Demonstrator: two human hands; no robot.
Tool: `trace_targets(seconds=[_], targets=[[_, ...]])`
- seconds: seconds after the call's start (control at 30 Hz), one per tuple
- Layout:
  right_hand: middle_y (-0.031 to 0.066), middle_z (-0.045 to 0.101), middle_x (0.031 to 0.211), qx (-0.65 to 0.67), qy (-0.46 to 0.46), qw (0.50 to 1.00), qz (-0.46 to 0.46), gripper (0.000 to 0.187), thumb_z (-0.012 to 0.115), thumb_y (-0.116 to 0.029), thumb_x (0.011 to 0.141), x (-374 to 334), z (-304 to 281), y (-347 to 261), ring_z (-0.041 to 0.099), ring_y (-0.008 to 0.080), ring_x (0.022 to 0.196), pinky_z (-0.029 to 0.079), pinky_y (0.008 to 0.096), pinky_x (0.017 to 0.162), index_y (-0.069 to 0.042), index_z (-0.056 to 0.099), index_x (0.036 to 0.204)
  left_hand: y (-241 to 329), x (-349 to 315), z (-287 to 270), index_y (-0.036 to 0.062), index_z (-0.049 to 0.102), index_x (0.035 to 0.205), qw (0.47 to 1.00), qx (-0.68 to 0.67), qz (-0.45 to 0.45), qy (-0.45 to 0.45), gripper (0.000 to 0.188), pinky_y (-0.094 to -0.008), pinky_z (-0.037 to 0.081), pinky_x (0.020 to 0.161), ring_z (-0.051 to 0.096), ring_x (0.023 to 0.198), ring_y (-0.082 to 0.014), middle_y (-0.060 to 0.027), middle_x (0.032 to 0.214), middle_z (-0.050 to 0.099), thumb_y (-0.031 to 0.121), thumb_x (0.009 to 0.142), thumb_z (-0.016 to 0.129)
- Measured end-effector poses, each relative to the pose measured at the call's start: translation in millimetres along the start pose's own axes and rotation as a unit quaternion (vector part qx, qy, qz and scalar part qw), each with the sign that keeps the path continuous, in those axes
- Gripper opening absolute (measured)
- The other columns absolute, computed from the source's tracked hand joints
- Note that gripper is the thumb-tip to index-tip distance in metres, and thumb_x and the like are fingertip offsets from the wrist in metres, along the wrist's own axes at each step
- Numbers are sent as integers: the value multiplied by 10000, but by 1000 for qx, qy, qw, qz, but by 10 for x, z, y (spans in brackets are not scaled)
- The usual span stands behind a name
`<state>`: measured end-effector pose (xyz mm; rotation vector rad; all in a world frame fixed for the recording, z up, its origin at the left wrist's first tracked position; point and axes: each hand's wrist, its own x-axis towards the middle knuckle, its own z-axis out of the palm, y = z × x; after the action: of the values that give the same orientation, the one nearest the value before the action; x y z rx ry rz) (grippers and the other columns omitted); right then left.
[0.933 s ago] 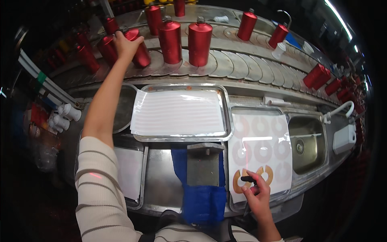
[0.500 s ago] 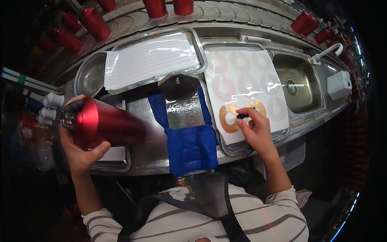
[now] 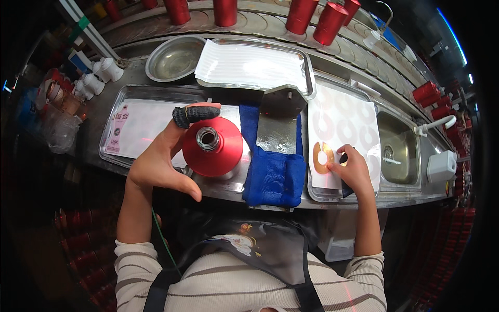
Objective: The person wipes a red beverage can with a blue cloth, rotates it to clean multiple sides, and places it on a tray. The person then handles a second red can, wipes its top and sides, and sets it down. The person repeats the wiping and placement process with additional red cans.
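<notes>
A red bottle [image 3: 215,143] stands upright on the metal counter, its clear glass mouth uppermost. My left hand [image 3: 158,158] curves around its left side, open, with thumb and fingers spread; a black cover sits on one finger. On the right, a white backing sheet [image 3: 351,122] bears faint ring-shaped marks and a gold C-shaped sticker [image 3: 318,158]. My right hand [image 3: 356,169] is closed over the sheet, its thumb tip at this sticker's right edge. A bit of gold shows beneath its curled fingers, and what they pinch is hidden.
Between the hands stands a metal stand [image 3: 283,122] with a blue cloth [image 3: 275,179]. Behind are a round metal bowl [image 3: 174,57] and a tray with white sheets [image 3: 249,65]. A sink [image 3: 397,148] lies right; red bottles [image 3: 226,13] line the conveyor.
The red bottle, held tilted in my left hand before, now stands upright farther right, and that hand has spread. My right hand has shifted over the second gold sticker. The view has turned left.
</notes>
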<state>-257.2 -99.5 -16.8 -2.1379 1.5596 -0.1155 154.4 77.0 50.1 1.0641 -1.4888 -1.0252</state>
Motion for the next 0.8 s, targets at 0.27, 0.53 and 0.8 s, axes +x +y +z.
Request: trace_targets(seconds=[0.27,0.53,0.8], targets=[[26,668,894,184,102,951,-227,199,749,-73,856,299,-168,-1070,445,43,631,362,228,547,-27,684,1038,-980,423,-874,-22,568,1135,922,149,-185,305,245,-305,571,821,684,985,-158,-142,1194,685,64,931,673],[153,722,923,75,15,927,-366,260,699,-192,876,1225,-83,-2366,629,225,734,502,358,675,11,690,1037,-1211,962,-688,5,497,798,881,287,-149,344,251,-339,552,689,701,723,-215,-129,816,713,64,765,739],[202,727,813,49,-173,939,-293,419,755,-381,797,2109,622,-3090,710,321,788,542,386,759,34,755,860,-1434,1004,-644,25,481,861,907,150,-112,377,271,-246,542,628,680,738,-105,-80,872,707,-53,796,731]])
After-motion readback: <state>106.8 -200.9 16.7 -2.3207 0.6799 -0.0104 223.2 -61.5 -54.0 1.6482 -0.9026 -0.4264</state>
